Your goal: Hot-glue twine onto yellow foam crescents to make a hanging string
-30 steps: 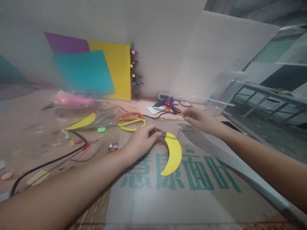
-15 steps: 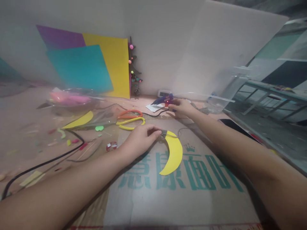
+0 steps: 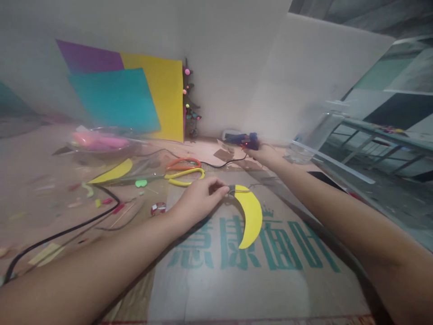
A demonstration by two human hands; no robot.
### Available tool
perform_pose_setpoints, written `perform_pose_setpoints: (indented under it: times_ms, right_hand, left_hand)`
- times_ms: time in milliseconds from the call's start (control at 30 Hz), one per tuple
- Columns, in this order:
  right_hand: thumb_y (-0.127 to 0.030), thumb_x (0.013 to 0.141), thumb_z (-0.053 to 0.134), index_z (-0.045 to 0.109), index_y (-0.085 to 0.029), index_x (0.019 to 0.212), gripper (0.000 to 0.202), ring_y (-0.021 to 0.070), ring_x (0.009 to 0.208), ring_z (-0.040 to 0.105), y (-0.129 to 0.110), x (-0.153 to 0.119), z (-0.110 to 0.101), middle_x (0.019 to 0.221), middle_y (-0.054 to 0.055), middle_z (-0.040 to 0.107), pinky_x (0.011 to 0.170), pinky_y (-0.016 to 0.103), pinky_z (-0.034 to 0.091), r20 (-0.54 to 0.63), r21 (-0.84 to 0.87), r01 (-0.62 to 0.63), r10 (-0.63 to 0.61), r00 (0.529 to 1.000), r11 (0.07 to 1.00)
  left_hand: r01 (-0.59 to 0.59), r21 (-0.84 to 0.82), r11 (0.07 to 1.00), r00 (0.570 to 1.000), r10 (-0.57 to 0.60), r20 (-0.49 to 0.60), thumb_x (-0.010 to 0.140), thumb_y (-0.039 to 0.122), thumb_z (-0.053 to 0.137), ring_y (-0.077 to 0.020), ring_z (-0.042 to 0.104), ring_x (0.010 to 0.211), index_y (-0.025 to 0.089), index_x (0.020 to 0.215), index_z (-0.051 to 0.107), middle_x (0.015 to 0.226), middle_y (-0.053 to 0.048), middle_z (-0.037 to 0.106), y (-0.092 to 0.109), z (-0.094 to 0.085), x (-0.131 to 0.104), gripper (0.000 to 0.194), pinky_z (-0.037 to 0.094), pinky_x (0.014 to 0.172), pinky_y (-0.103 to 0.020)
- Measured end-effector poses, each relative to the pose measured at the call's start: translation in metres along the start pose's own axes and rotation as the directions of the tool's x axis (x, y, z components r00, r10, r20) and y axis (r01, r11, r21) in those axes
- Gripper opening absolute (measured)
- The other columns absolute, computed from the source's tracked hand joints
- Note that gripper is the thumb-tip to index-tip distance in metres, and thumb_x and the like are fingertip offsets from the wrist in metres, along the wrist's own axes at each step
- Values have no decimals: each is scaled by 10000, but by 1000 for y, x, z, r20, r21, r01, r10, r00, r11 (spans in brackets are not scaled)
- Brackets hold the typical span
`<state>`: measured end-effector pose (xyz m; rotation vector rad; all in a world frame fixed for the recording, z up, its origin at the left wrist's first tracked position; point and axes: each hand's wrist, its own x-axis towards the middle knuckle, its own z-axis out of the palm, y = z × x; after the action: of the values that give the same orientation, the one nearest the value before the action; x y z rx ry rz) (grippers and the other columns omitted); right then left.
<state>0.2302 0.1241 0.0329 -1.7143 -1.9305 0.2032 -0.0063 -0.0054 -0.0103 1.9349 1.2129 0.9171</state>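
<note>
My left hand [image 3: 207, 198] pinches the grey upper end of a yellow crescent-shaped cutout [image 3: 252, 221]. A thin cord or wire loops from that end across the crescent, whose lower tip points down toward the covered cardboard. Farther back, my right hand [image 3: 265, 155] is closed on a dark blue glue gun [image 3: 248, 141] with a small red light. The gun's nozzle points left, and my palm partly hides its handle. Just left of my left hand lie scissors [image 3: 184, 177] with orange and yellow handles.
Purple, teal [image 3: 113, 99] and yellow sheets lean on the wall. A bowl [image 3: 101, 142] holds pink and orange pieces. Black cable [image 3: 61, 230] crosses the littered left side. Another yellow cutout [image 3: 113, 171] lies there. A clear plastic container [image 3: 301, 153] and a dark phone-like slab [image 3: 324, 181] are at right.
My right hand and the glue gun have shifted right and slightly back, off the white card. The crescent's lower tip has swung right while my left hand keeps its pinch.
</note>
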Motion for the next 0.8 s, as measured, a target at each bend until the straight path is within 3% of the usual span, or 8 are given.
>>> perform_pose_setpoints:
  times_ms: [100, 167, 267, 333, 433, 500, 600, 800]
  right_hand:
    - [-412, 797, 612, 665, -145, 1013, 348, 199, 718, 633, -3, -14, -14, 802, 70, 709, 622, 262, 442, -5, -14, 2, -2, 1000, 1000]
    - [-467, 818, 580, 678, -143, 834, 338, 178, 630, 604, -5, -27, -22, 672, 55, 674, 584, 258, 420, 31, -18, 3, -2, 1000, 1000]
    - [-564, 844, 515, 658, -154, 641, 480, 162, 553, 563, -8, -49, -33, 553, 46, 621, 551, 264, 401, 112, -29, -25, 28, 993, 999]
    - [-568, 856, 503, 718, -169, 779, 460, 171, 606, 592, -10, -63, -39, 623, 43, 670, 578, 264, 419, 146, -7, -29, 29, 989, 1000]
    - [-536, 864, 531, 720, -248, 1050, 391, 195, 837, 653, -15, -71, -43, 910, 24, 743, 733, 272, 470, 167, 62, 70, -79, 983, 996]
    - [-534, 860, 552, 726, -268, 1055, 373, 213, 965, 646, -19, -64, -39, 1039, 13, 732, 830, 288, 473, 168, 76, 161, -172, 971, 984]
    - [-485, 865, 567, 738, -255, 1026, 328, 220, 1009, 638, -22, -39, -26, 1080, 10, 725, 872, 296, 479, 195, 103, 223, -239, 951, 969]
    - [-448, 858, 595, 749, -200, 929, 300, 234, 943, 660, -38, 1, 6, 994, 35, 743, 812, 287, 508, 295, 95, 115, -139, 946, 989]
  left_hand:
    - [-5, -2, 1000, 1000, 5, 7, 879, 395, 513, -191, 612, 798, 194, 893, 659, 864, -10, 697, 1, 0, -1, 249, 420, 705, -293]
    - [-8, -4, 1000, 1000, 8, 11, 881, 385, 510, -190, 612, 815, 191, 894, 656, 872, -12, 693, 2, 0, -1, 243, 422, 717, -295]
    - [-6, -4, 1000, 1000, 6, 8, 880, 385, 510, -189, 605, 820, 189, 889, 650, 874, -13, 687, 2, 0, 0, 241, 420, 720, -297]
    - [-4, 2, 1000, 1000, 4, -2, 879, 388, 513, -186, 596, 803, 189, 877, 646, 860, -12, 683, 2, 0, 0, 240, 414, 709, -296]
    - [-9, 7, 1000, 1000, 9, -2, 879, 380, 511, -181, 586, 778, 189, 868, 644, 839, -10, 677, 2, 1, 0, 233, 405, 686, -290]
    - [-13, 15, 1000, 1000, 13, 6, 880, 382, 506, -183, 586, 772, 187, 869, 643, 833, -12, 676, 2, 1, -1, 238, 404, 675, -289]
    - [-14, 36, 999, 1000, 13, 11, 878, 390, 503, -191, 593, 792, 185, 869, 637, 845, -17, 675, 4, 0, -1, 246, 411, 687, -293]
    - [-18, 32, 999, 999, 17, 29, 874, 374, 499, -195, 603, 800, 191, 856, 631, 847, -18, 678, 7, -2, -2, 226, 422, 698, -292]
